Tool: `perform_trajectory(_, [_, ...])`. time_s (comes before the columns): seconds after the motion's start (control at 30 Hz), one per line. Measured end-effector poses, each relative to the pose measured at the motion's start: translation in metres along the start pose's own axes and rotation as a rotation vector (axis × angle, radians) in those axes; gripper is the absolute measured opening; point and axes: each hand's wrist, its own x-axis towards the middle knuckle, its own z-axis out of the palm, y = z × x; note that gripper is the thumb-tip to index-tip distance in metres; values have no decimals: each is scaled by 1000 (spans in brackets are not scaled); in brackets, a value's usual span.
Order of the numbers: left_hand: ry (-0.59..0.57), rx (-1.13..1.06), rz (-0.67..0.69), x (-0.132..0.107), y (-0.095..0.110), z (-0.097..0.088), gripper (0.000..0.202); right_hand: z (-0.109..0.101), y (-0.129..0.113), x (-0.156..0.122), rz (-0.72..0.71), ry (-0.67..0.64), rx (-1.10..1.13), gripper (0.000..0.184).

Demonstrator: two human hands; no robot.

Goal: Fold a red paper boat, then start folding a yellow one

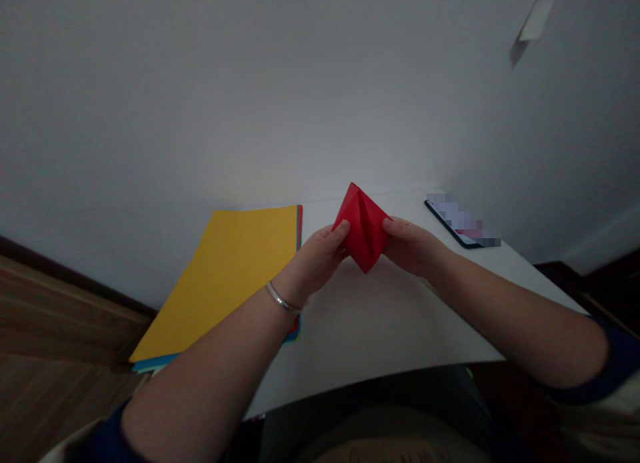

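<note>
Between my two hands a folded piece of red paper [356, 224] is held up above the white table. It is diamond-shaped, with a dark slit gaping down its middle. My left hand [325, 249] grips its left corner, thumb on the front face and fingers behind. On the opposite corner, my right hand [410, 243] pinches the paper the same way. The fingers behind the paper are mostly hidden.
A stack of coloured paper with a yellow sheet [230, 266] on top lies on the left of the white table [380, 343]. A phone [457, 221] rests at the back right, its screen blurred. Behind the table stands a pale wall [300, 83].
</note>
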Motion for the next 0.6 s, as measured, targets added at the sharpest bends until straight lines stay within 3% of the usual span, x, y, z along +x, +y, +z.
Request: perform_trajectory(0.6, [47, 76, 49, -1, 6, -4, 41, -5, 0, 1, -33, 23, -51, 37])
